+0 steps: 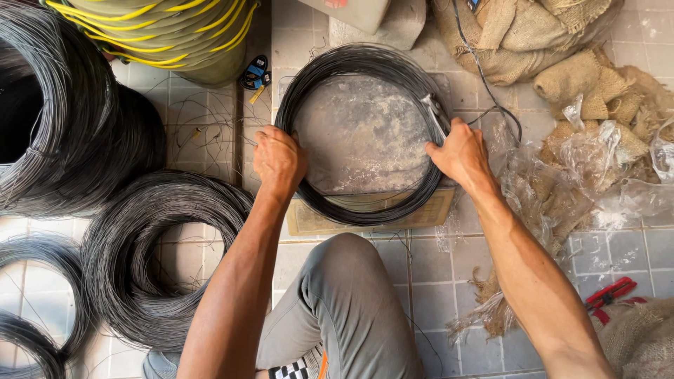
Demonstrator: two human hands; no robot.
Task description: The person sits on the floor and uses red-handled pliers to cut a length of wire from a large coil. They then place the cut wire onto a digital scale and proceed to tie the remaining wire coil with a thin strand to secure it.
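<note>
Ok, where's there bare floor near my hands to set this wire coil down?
Bare tile lies between your knee and right forearm, toward the red cutters. A narrower strip runs between the big coils and the coil both hands grip, though strewn with loose wire. The right is crowded with burlap and plastic wrap.

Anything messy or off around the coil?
Loose wire strands straggle over the tiled floor left of the wire coil that both hands grip. Crumpled clear plastic and frayed burlap lie scattered to its right.
</note>
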